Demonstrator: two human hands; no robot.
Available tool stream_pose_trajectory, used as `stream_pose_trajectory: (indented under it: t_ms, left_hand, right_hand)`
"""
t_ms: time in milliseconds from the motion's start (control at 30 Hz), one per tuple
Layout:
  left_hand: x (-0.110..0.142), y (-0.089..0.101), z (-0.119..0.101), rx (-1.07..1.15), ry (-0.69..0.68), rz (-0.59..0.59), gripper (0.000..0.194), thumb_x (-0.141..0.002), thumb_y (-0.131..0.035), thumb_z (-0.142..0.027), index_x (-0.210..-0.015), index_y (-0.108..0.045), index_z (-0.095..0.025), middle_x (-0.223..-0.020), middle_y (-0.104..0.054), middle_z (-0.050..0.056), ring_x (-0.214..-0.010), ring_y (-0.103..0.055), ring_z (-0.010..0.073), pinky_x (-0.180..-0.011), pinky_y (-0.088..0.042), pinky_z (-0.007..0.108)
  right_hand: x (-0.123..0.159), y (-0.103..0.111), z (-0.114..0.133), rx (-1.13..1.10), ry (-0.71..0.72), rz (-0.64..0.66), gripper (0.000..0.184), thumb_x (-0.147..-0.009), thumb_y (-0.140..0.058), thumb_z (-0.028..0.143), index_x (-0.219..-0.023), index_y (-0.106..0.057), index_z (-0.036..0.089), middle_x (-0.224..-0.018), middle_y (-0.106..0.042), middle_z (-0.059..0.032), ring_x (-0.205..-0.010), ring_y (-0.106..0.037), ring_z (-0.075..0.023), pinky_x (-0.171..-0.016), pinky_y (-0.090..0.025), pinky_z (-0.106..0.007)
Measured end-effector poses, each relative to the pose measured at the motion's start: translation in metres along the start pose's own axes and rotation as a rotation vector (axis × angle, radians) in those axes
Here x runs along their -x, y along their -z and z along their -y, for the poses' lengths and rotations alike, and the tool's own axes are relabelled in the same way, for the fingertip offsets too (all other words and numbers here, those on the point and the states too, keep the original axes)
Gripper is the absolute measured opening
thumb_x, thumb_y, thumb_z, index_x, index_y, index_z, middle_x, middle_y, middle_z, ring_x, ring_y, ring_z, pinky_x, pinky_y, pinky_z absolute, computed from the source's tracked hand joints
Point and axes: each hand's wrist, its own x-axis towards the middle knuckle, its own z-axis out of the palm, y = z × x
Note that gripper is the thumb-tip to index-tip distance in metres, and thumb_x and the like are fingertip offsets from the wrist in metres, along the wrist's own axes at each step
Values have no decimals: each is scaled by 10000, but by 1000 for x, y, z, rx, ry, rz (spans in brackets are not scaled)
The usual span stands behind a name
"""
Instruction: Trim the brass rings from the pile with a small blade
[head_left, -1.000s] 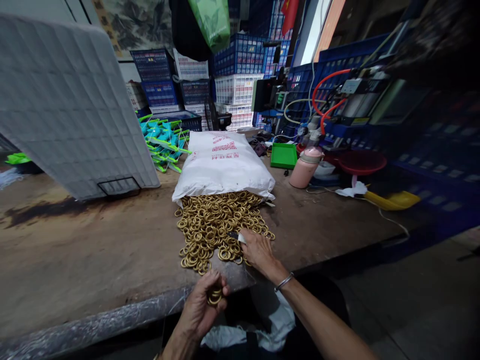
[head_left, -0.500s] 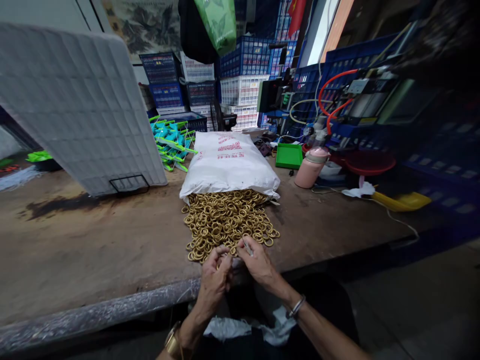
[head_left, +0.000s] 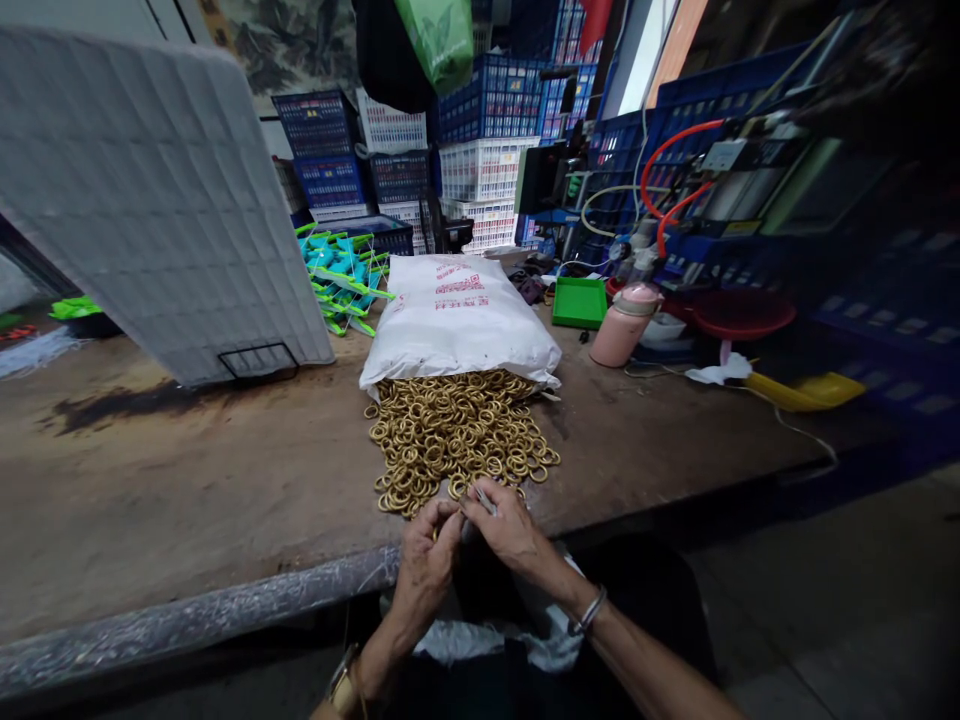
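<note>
A heap of gold-coloured rings (head_left: 457, 430) spills from the mouth of a white sack (head_left: 461, 320) with red print. Just in front of the heap, at the table's edge, my two hands meet at the fingertips. My left hand (head_left: 429, 550) is closed in a pinch on a gold ring (head_left: 436, 534), of which only a bit shows between the fingers. My right hand (head_left: 510, 530) is closed round a small silvery metal tool (head_left: 486, 500); its kind is too small to make out. The tool's tip is hidden by the fingers near the left thumb.
A white padded panel (head_left: 165, 200) stands on the left of the brown table (head_left: 225, 480). Behind the sack lie green and turquoise plastic pieces (head_left: 345, 280). To the right are a green tray (head_left: 579, 303), a pink bottle (head_left: 624, 325) and a machine with red hoses (head_left: 731, 180). Stacked crates (head_left: 487, 170) stand behind.
My right hand has moved left, so its fingertips now meet those of my left hand. The metal tool has come with it. The view has tipped slightly downward.
</note>
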Motion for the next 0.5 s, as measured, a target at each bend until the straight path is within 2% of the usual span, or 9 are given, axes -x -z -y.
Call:
stream_pose_trajectory:
  t_ms: [100,267,500]
  left_hand:
    - [1,0,1,138,151,90,263,-734,-552,-424,-675,-506,-171,-493,-389,-73,-414,-328,58,-416,-257,175]
    - [1,0,4,199,327,148,334,-720,-528,-505,-677,-463,-180,-503,-442,-69,-362,-336,39,-361,-210,157]
    - [2,1,1,277,355,151,320,-721,-552,-485,-710,-474,-175,-512,-447,-74,-373,-340,26,-371,-221,139]
  right_hand:
    - [1,0,0,-4,-12,3,210,-759,-463,325,-609,-430,182,-566,-381,65,-558,-348,-84,-531,-285,-200]
    - [2,1,0,-58,-7,37,187,-761,-443,304,-618,-427,184,-571,-398,60,-557,-364,-86,-523,-294,-200]
    - [0,3,5,-156,-33,63,201,-794,-402,302,-647,-456,177,-580,-451,43,-554,-414,-89,-538,-338,-200]
